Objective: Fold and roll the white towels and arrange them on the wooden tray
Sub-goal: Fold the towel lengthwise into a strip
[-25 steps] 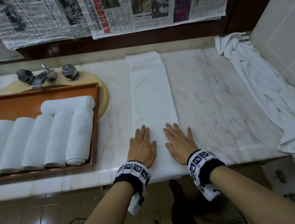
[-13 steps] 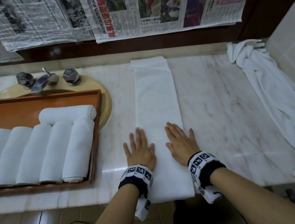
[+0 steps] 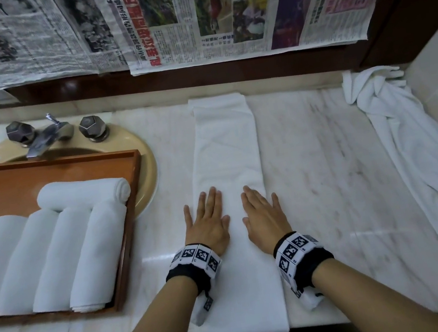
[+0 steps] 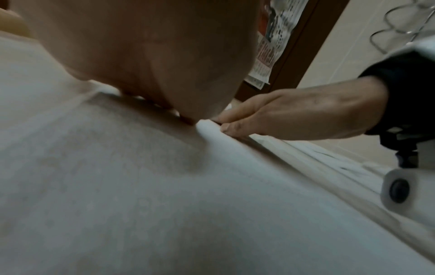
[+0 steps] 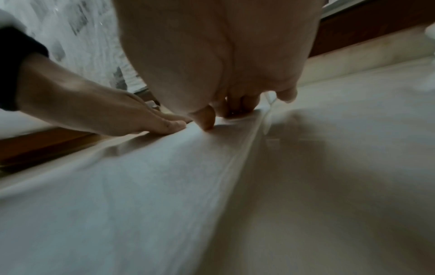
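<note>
The folded towel (image 3: 232, 192) runs from the counter's (image 3: 329, 176) back edge to its front edge, overhanging slightly. The left hand (image 3: 207, 223) and right hand (image 3: 264, 216) press it flat, fingers straight, seemingly gripping nothing. Uneven pressure could skew the folds and spoil the roll for the tray (image 3: 46, 165).

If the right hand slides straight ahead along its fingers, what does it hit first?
Probably nothing soon: the right hand lies flat on the folded towel, fingers pointing up its length. The strip ahead looks bare until its far end by the back ledge, though depth is uncertain.
</note>
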The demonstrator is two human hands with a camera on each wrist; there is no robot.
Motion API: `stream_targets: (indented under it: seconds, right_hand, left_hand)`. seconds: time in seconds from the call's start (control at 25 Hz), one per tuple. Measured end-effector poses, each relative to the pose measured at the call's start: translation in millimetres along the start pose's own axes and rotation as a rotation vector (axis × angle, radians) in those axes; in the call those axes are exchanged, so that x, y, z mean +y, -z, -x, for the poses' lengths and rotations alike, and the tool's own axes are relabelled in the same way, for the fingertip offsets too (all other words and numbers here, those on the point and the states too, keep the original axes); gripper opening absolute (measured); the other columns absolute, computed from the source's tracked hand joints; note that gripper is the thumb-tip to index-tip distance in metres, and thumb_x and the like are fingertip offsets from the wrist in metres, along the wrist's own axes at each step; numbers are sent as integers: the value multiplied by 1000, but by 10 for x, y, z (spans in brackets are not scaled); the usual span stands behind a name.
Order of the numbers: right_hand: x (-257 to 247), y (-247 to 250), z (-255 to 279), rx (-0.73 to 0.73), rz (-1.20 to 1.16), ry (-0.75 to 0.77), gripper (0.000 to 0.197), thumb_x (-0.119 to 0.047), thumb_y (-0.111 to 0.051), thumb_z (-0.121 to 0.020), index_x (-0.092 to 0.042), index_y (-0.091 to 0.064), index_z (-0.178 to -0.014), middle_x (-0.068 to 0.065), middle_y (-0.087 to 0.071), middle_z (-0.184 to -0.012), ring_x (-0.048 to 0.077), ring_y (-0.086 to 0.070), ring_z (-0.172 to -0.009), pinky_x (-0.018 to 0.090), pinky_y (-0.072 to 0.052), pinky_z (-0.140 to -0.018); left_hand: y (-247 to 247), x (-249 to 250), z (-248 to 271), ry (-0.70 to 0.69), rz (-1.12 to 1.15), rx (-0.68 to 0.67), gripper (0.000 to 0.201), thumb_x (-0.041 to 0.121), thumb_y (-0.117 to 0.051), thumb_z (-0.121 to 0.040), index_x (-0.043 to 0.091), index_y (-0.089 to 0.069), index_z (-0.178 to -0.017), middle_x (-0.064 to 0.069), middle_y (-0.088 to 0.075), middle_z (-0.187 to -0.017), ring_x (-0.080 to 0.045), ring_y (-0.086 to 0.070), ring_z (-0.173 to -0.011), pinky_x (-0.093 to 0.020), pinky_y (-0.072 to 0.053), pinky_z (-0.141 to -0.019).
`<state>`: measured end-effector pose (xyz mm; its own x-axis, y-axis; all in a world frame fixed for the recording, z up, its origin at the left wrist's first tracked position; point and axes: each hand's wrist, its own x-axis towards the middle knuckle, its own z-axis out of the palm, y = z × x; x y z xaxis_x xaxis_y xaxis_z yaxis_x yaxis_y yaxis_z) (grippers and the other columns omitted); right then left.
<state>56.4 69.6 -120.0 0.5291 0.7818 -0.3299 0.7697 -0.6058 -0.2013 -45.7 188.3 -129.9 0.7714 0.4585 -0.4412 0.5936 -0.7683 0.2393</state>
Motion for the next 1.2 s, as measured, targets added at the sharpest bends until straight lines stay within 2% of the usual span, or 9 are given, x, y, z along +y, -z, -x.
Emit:
stream_targets:
  seconds: [0.2, 0.28, 0.48, 0.64, 0.8, 0.96, 1.04, 1.12, 1.2]
  right_hand:
    - [186, 342, -604, -203, 46, 4, 59, -22, -27, -104, -15, 4, -155, -4, 16, -161, 11, 10, -148, 58, 0, -117]
    - [147, 443, -641, -185, 35, 0, 60, -24, -27, -104, -15, 3, -155, -3, 14, -162, 15, 9, -149, 59, 1, -117]
    - [109, -47, 262, -169, 46, 92, 65, -43, -23, -103, -20, 10, -154, -9, 27, -156, 13, 18, -147, 61, 4, -115]
    - [350, -176, 714, -165, -48, -267, 65, -43, -16, -103, -17, 19, -151, -5, 33, -155, 18, 24, -145, 63, 10, -113]
    - [-145, -496, 1174, -92, 13, 32, 66, -44, -16, -102, -17, 19, -151, -5, 35, -152, 14, 26, -144, 59, 9, -115]
    - [-81, -655, 1299, -35, 69, -9, 70, -53, 6, -90, -21, 17, -152, -7, 30, -156, 9, 24, -144, 60, 14, -113]
    - [-61, -595, 1213, -24, 88, -31, 64, -49, -7, -99, -21, 13, -153, -6, 24, -158, 9, 20, -146, 61, 14, -113]
    - [-116, -482, 1094, -1, 81, -15, 63, -40, -25, -104, -17, 4, -155, -2, 15, -161, 12, 11, -148, 61, 9, -114]
    - [-191, -402, 1112, 110, -9, 57, 58, -28, -44, -100, -14, -24, -152, 5, -14, -161, 21, -16, -147, 57, -12, -117]
  left_hand:
    - [399, 18, -600, 75, -34, -109, 63, 36, -21, -104, 20, 16, -153, 6, 25, -159, -17, 17, -148, -51, 8, -118]
    - [562, 89, -654, 74, -43, -100, 64, 33, -24, -104, 17, 14, -153, 3, 22, -160, -19, 15, -148, -52, 6, -119]
    - [-43, -33, 415, -133, -115, 6, 57, 36, -14, -105, 24, 14, -153, 6, 27, -157, -18, 19, -147, -53, 2, -119]
    - [-254, -461, 887, 181, 7, 30, 60, 45, -7, -103, 20, 18, -152, 2, 30, -157, -18, 27, -144, -53, 13, -117]
    - [-550, -141, 1142, -226, -87, 56, 67, 51, 9, -91, 23, 18, -151, 7, 29, -155, -15, 26, -144, -51, 6, -120]
    - [-698, -280, 1251, -225, -138, 37, 64, 52, 9, -91, 28, 16, -151, 11, 27, -156, -13, 23, -145, -49, 2, -120]
    - [-640, -274, 1187, -188, -171, 54, 65, 52, 10, -91, 29, 17, -151, 11, 27, -156, -12, 21, -146, -52, 3, -120]
    - [-527, -191, 1059, -157, -204, 26, 60, 48, -4, -99, 27, 14, -153, 9, 23, -158, -13, 16, -148, -53, 5, -119]
    - [-366, -108, 1012, -151, -167, 23, 61, 39, -27, -103, 20, -3, -155, 3, 6, -163, -18, 2, -150, -51, 0, -119]
